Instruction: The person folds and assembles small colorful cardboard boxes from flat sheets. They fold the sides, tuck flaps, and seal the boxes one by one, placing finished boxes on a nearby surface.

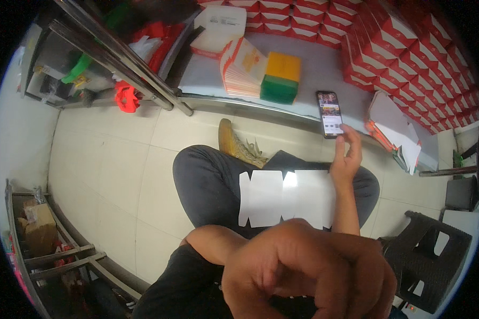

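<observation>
- Right hand is seen raised toward the table edge, fingers loosely open, one fingertip touching the lower end of a smartphone; nothing is gripped.
- Smartphone is laid flat on the grey table, screen lit, right at the near edge of the top.
- Left hand is held very close to the camera, fingers curled into a loose fist; whether anything is enclosed cannot be told.
- A flat white cut-out sheet is rested across the lap, between the two hands.
- A stack of flat cartons and a yellow-and-green block are set left of the phone, near the table front.
- Red-and-white boxes are piled along the back and right side of the table, leaving bare top only in the middle.
- A brown shoe is noted just below the table edge.
- Pale tiled floor lies open to the left; a dark plastic stool stands close on the right, and a low shelf bounds the lower left.
</observation>
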A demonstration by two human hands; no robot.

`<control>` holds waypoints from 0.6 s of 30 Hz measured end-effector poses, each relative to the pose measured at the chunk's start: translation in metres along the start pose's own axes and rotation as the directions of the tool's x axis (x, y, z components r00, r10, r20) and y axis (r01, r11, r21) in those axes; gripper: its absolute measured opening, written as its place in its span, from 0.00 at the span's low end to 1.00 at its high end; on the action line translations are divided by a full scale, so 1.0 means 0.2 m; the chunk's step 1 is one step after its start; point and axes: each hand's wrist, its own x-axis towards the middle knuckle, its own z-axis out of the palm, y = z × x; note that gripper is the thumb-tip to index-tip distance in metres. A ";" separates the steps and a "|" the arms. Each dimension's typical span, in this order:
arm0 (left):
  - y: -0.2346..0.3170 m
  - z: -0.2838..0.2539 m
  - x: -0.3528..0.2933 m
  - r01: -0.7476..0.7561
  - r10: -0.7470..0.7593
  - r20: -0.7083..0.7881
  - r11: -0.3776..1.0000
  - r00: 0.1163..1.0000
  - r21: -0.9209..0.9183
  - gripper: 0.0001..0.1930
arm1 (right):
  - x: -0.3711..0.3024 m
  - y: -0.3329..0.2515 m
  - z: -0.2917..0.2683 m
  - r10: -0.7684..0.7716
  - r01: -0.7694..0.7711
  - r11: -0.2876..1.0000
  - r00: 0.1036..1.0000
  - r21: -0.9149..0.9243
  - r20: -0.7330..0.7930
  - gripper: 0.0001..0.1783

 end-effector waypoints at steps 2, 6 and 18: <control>-0.14 -0.10 0.06 -0.179 0.179 0.141 0.984 0.974 -0.017 0.16 | -0.01 0.00 0.00 0.006 -0.006 1.000 1.000 -0.012 0.000 0.15; -0.12 -0.02 0.05 -0.136 0.137 0.048 0.991 0.989 -0.016 0.20 | -0.01 0.03 -0.02 0.007 -0.007 1.000 1.000 -0.006 0.006 0.15; -0.15 -0.88 -0.59 0.183 -0.453 -0.462 -0.534 0.762 0.825 0.28 | -0.01 0.06 -0.06 -0.020 0.024 0.995 0.999 0.093 -0.043 0.13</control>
